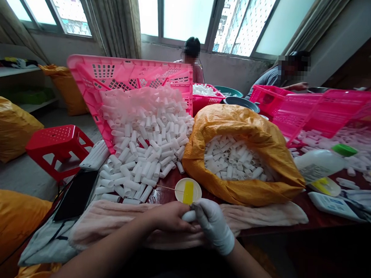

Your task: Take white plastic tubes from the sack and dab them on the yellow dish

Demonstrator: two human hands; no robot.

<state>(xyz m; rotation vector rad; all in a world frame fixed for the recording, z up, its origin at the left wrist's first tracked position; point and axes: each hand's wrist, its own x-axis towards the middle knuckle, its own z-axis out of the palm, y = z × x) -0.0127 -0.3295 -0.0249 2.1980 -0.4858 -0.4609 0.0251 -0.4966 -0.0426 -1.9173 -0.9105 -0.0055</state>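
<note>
My bare left hand (168, 218) and my white-gloved right hand (214, 224) meet over a pink towel (108, 221) at the table's near edge. Together they pinch one small white plastic tube (188, 215). Just beyond them lies a small round white dish (180, 192) holding a yellow strip, with a thin stick lying across its left rim. A pile of the same white tubes (142, 153) spills from a tipped pink basket (120, 76). An orange bag (243, 158) full of tubes sits to the right.
A black phone (77, 193) lies left of the towel, near a red stool (57, 145). A bottle with a green cap (321, 161) and more pink baskets (315, 112) stand right. Two other people sit at the far side by the windows.
</note>
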